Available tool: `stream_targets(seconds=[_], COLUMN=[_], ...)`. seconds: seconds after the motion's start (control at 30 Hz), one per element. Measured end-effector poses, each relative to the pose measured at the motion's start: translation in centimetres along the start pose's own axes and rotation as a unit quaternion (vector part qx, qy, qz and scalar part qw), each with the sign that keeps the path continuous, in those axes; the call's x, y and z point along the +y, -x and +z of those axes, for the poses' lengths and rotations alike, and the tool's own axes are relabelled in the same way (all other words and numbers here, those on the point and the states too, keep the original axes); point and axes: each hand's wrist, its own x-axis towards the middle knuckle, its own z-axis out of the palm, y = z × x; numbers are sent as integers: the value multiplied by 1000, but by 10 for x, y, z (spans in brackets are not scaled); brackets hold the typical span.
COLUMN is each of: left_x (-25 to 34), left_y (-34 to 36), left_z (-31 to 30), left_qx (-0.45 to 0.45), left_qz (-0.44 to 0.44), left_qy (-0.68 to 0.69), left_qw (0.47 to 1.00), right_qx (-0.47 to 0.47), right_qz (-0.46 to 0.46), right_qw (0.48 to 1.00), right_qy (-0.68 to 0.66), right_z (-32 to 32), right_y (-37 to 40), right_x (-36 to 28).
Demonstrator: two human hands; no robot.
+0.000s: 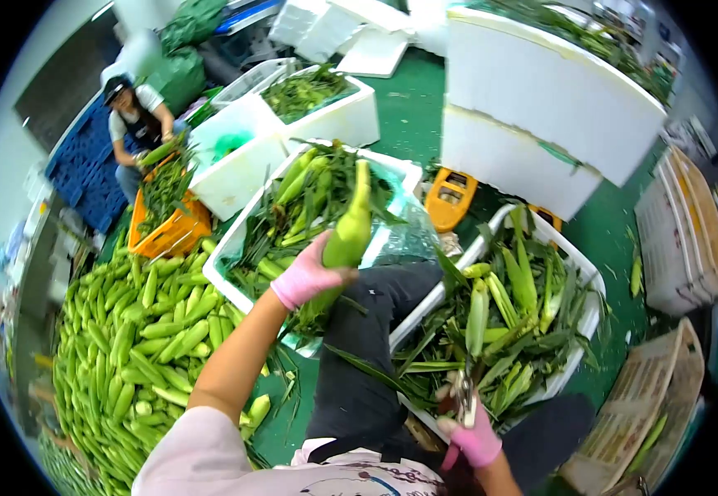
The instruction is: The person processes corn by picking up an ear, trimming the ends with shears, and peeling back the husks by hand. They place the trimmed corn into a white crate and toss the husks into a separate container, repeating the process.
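My left hand (pixel 305 277), in a pink fingerless glove, grips a green husked ear of corn (pixel 349 231) with its pale stalk end pointing up. The ear is held above a white foam box (pixel 225 273) of corn and leaves. Down at the right, my right hand (pixel 476 434), in a matching glove, is closed around metal pruning shears (pixel 465 395). The shears are at the near edge of a second foam box (pixel 594 289), which holds leaves and several ears. Their lower handles are partly hidden by the hand.
A big heap of corn ears (pixel 152 339) covers the floor at left. Beyond it a co-worker (pixel 140 124) sits at an orange crate (pixel 175 236). Stacked foam boxes (pixel 532 91) rise at the back right, beside a yellow scale (pixel 450 200). Plastic crates (pixel 644 397) line the right side.
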Motion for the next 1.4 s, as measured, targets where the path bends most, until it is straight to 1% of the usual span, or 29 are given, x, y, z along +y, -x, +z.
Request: stream_targets(seconds=[0.03,0.07,0.13,0.23,0.27,0.33,0.43,0.5,0.53,0.6,0.63,0.67,0.7,0.73,0.8,0.83,0.87,0.9,0.97,1.0,1.07,1.1,1.17,1.2,1.27,1.3,1.33,1.37,1.4], left_x=[44,55,76,71,60,59,60,63,65,75,75,74,71,68,49,50,56,29,39,45,14,17,15,15,23,25,27,19,8], left_y=[10,19,32,43,44,49,48,46,43,38,33,28,25,28,42,51,62,48,29,21,9,13,18,28,50,65,80,91,99], left_z=[30,50,101,154,168,189,204,205,204,197,191,186,180,176,181,188,202,208,188,181,157,153,144,149,151,155,156,159,166], left_qx=[-12,14,18,-24,-17,-30,-93,-124,-138,-213,-250,-283,-342,-362,-345,-342,-330,-371,-126,-38,36,73,40,44,58,57,7,-8,0], left_qz=[14,72,138,195,235,268,265,270,272,216,208,200,128,60,23,12,31,51,-40,-39,11,42,83,122,226,231,166,173,228], left_qy=[-64,-250,-434,-516,-531,-581,-570,-534,-515,-470,-419,-365,-281,-167,-1,81,178,357,491,467,339,266,130,125,-19,-13,-2,-45,-70], left_qw=[998,965,890,834,814,768,772,792,801,829,848,864,888,915,938,936,927,856,861,883,940,960,987,984,972,971,986,984,971], right_qx=[-9,-12,9,30,61,97,210,264,292,259,213,122,32,-61,-101,-119,-138,-214,-32,126,275,189,36,25,11,4,-3,-10,-22], right_qz=[-24,-15,-33,-19,-88,-26,-20,-8,-47,-38,13,-36,-20,-4,-88,-93,-90,-176,-196,-199,-45,28,85,116,162,180,191,199,206], right_qw=[999,999,996,989,981,991,957,929,908,931,954,992,992,965,884,852,817,741,788,822,805,844,886,901,924,931,938,942,947], right_qy=[38,36,87,143,161,94,198,260,297,254,212,26,-117,-255,-447,-502,-553,-612,-583,-519,-524,-502,-454,-416,-348,-317,-290,-270,-247], right_z=[-4,-6,-16,-32,-39,-45,-42,-33,-30,-26,-27,-31,-33,-33,-5,4,11,13,-5,-17,-21,-37,-23,-14,-1,0,1,2,2], right_y=[-9,-16,-27,-29,-33,-25,-13,-7,-10,2,11,14,28,43,50,59,65,56,62,69,60,64,56,52,44,39,34,28,22], right_x=[-11,-22,-25,-31,-10,-5,9,14,23,20,7,29,12,-12,-7,-15,-20,-3,-9,-4,-2,31,39,44,52,54,53,52,49])
